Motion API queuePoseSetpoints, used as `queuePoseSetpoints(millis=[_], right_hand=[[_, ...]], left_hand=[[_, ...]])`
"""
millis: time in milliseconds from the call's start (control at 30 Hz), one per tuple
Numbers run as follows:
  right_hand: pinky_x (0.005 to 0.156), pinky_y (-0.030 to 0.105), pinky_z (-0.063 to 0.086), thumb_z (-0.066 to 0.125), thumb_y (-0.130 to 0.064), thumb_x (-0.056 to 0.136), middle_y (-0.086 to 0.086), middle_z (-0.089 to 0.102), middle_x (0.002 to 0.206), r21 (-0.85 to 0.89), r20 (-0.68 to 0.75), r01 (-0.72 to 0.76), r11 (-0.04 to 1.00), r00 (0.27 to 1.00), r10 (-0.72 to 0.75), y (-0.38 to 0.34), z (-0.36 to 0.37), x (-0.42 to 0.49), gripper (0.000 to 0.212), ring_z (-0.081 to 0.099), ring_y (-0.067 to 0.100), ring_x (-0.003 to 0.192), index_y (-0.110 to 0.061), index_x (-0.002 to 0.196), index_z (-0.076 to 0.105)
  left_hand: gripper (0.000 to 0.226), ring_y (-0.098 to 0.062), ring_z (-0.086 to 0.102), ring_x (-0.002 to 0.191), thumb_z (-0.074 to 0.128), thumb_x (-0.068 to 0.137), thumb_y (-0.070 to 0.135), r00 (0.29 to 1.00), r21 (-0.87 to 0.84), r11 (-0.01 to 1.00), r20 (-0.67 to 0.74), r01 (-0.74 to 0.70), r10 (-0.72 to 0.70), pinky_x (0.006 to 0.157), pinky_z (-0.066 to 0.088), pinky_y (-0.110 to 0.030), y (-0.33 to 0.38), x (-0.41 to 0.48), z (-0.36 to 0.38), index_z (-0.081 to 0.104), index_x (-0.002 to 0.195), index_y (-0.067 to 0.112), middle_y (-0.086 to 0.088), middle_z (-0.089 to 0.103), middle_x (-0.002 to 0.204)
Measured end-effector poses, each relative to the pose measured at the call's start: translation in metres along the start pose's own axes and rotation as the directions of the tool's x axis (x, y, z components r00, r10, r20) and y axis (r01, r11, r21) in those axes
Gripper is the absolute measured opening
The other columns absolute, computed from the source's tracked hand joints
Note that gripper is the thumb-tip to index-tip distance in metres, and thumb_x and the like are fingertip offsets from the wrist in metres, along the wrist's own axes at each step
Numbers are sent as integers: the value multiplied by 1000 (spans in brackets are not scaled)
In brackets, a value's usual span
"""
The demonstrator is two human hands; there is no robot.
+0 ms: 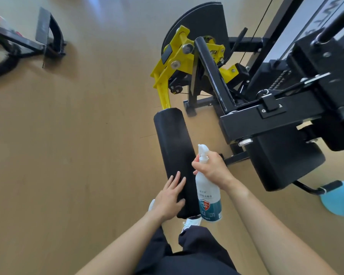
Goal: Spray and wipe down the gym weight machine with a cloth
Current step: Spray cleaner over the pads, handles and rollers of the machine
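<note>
- Head view, looking down: the right hand [212, 169] is curling its fingers round the neck of a white spray bottle [208, 195], just under the trigger head, with the nozzle pointing away from the body.
- The left hand [168, 197] is lying flat, 4 fingers straight and thumb spread, resting on the near end of a black roller pad [172, 151]. It is gripping nothing.
- The bottle is hanging just beside the pad's right edge, at that same near end.
- The pad is running away from the body to a yellow lever arm [173, 62], part of the weight machine [266, 118], whose black seat [282, 161] is sitting to the right.
- A teal shape [340, 199] is showing at the right edge, too blurred to tell whether it is the cloth.
- The pad is probably smooth vinyl over foam, giving under a palm and likely swinging on its lever, so steadying it at the near end seems wise.
- The bottle looks like light plastic, possibly slick when wet, and the narrow neck is the natural hold.
- A wooden floor [68, 135] is lying beneath everything.
</note>
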State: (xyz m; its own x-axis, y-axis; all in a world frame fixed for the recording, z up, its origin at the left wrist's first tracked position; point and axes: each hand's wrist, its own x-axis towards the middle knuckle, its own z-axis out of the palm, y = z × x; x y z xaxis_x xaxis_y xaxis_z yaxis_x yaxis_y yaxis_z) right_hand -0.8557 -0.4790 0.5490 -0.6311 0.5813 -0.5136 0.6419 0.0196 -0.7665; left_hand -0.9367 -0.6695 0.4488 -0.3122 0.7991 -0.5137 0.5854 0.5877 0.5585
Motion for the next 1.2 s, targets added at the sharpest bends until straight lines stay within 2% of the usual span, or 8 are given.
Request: queuePoseSetpoints(millis=[267,400,500,600,767,900,1067,1200], right_hand=[[64,20,51,71,-23,93,5,69,96,-21,-47,-76,997,996,75,-13,14,-18,10,76,19,77,-17,98,64],[68,27,53,71,-30,94,6,69,92,-42,-88,-212,976,974,208,2,32,-40,18,76,18,76,-16,89,62],[75,31,61,72,-26,92,3,66,110,41,13,-242,969,970,241,16,44,-61,22,76,21,83,-23,111,62],[73,25,59,72,-21,91,-8,55,132,114,110,-264,958,962,252,31,59,-82,53,77,20,86,-35,137,48],[75,33,59,73,-24,90,8,63,83,36,-9,-314,949,949,315,48,80,-103,28,70,13,67,-1,94,56],[71,28,55,70,-20,92,6,64,74,-50,-61,-369,928,929,366,63,86,-117,23,70,14,63,-1,89,57],[61,18,54,67,-3,91,18,63,110,77,-37,-350,934,935,353,56,73,-118,25,66,18,75,-2,113,55],[63,21,54,70,-12,92,8,63,87,88,-56,-323,942,943,328,43,71,-102,13,69,14,66,-8,96,59]], left_hand=[[82,-20,9,159,47,97,25,994,279,957,93,-80,56,125,25,-44,-49,-2,-6,0,162,43,13,-9,172],[69,-25,30,153,47,96,37,957,291,954,254,65,-143,118,38,-46,-83,2,-13,24,161,34,6,15,172],[67,-23,42,147,50,94,29,978,238,969,178,64,-108,114,42,-38,-93,3,-24,32,159,33,5,27,169],[67,-22,38,149,52,96,28,996,139,990,84,10,-22,116,40,-37,-86,6,-36,32,159,30,4,30,168],[77,-22,20,156,59,95,23,974,129,966,4,-224,226,117,39,-37,-61,16,-42,21,163,26,3,11,173],[82,-19,-5,160,56,96,23,921,171,905,54,-390,387,123,26,-35,-35,20,-30,11,165,25,6,-8,173],[86,-19,-20,157,53,97,25,912,303,862,191,-406,362,130,14,-44,-49,14,-14,1,164,31,10,-16,171],[86,-22,-4,159,52,95,18,917,359,844,188,-399,353,130,10,-45,-75,7,-19,4,164,35,9,-6,172]])
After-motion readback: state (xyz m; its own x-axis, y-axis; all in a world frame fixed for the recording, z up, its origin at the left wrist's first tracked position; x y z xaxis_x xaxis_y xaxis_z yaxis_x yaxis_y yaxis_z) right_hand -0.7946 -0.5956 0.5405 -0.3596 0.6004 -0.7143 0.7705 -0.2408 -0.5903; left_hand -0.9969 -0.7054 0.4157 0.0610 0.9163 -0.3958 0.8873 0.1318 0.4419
